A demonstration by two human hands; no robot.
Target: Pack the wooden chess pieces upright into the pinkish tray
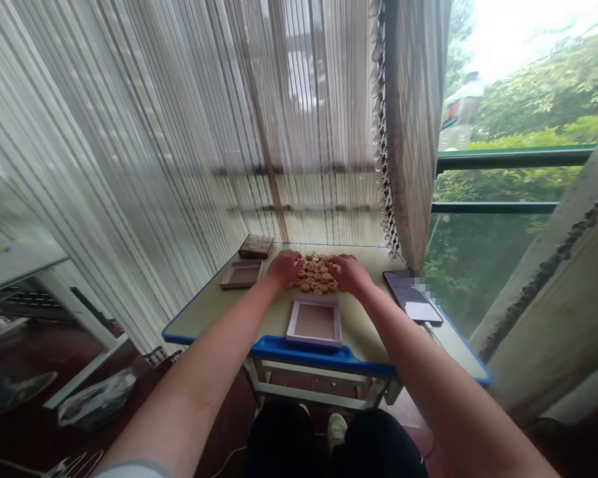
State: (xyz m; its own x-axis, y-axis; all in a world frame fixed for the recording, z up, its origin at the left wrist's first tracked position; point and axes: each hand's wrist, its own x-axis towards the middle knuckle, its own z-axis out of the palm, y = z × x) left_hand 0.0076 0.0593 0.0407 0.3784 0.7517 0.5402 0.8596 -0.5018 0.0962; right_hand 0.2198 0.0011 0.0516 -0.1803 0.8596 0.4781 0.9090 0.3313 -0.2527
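A cluster of small round wooden pieces (316,273), like Chinese chess pieces, lies loose on the desk between my two hands. My left hand (286,266) rests along the left side of the cluster, its fingers slightly bent and touching the outer pieces. On the opposite side, my right hand (347,271) reaches in with fingers apart against the pieces there. Neither hand visibly lifts a piece. Nearer to me, a shallow open box (315,322) sits at the desk's front edge. Another shallow open tray (241,274) lies left of my left hand.
A brown closed-looking box (256,245) stands at the desk's back left. On the right lies a phone (404,292) with a white cable. The desk (204,312) has a raised blue rim. String curtains (179,133) hang behind it, and a railing (513,159) crosses the window.
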